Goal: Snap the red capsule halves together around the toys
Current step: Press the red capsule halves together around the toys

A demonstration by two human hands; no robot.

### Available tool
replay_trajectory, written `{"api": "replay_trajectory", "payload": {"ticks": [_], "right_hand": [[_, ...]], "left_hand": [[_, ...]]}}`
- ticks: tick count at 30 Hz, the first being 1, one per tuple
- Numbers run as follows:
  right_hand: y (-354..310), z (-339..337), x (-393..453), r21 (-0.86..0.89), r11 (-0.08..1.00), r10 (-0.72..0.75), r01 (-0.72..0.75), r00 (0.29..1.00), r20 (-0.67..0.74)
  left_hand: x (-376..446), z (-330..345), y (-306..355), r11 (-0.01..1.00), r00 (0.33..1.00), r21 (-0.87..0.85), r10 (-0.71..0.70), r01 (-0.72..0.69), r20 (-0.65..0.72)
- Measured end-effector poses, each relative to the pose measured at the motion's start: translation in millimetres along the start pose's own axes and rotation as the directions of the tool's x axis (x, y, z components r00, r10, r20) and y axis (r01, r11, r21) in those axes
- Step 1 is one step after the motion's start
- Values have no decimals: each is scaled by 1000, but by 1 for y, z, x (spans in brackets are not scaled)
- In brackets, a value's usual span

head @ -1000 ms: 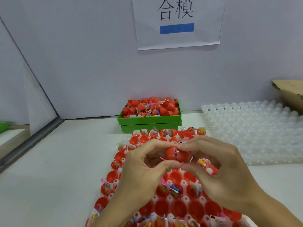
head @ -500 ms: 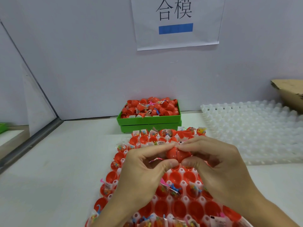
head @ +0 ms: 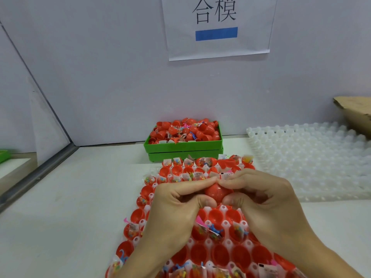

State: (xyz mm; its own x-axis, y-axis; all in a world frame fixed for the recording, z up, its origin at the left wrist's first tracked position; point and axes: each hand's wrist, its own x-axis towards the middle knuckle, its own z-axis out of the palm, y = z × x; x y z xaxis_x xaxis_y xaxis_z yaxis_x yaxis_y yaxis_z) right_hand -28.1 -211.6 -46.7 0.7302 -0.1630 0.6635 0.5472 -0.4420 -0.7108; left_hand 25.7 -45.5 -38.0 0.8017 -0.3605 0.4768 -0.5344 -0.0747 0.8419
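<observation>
A red capsule point(head: 217, 193) is held between both hands above the tray, its two halves pressed together with a seam showing. My left hand point(head: 176, 205) pinches its left side with thumb and forefinger. My right hand point(head: 261, 199) pinches its right side the same way. Below them lies a white cell tray point(head: 225, 223) filled with several open red capsule halves point(head: 216, 215); many of them hold small bagged toys point(head: 212, 230). What is inside the held capsule is hidden.
A green bin point(head: 183, 146) heaped with red capsules stands at the back by the wall. A bare white cell tray point(head: 313, 159) lies to the right, with a cardboard box point(head: 355, 113) behind it. A metal rail point(head: 38, 173) borders the left of the white table.
The two halves have been pushed closer, and the pink toy scrap that stuck out at the left no longer shows. Both hands rose slightly and closed in on the capsule.
</observation>
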Motion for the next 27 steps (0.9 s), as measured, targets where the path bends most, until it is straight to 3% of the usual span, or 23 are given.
{"api": "replay_trajectory", "payload": {"ticks": [6,11,16,20,22,24,27], "right_hand": [[0,9,-2,249,931,287,-269,957,-41],[-5,10,-1,223,913,350,-340,937,-4],[-12,13,-3,348,848,375,-400,917,138],[-9,16,-4,342,820,447,-459,887,117],[-6,14,-3,346,819,447,-459,887,117],[-7,12,-2,397,803,424,-444,894,144],[-8,13,-3,498,749,406,-437,897,176]], "left_hand": [[0,6,-1,1000,998,-5,0,0,-64],[-3,8,-3,997,991,72,44,-36,-125],[-4,9,-4,927,955,294,277,-235,-109],[-6,13,-5,845,918,398,396,-356,-19],[-4,9,-4,919,961,288,276,-268,12],[-1,6,-5,998,997,17,60,-61,50],[2,5,-8,936,972,-301,-126,183,199]]}}
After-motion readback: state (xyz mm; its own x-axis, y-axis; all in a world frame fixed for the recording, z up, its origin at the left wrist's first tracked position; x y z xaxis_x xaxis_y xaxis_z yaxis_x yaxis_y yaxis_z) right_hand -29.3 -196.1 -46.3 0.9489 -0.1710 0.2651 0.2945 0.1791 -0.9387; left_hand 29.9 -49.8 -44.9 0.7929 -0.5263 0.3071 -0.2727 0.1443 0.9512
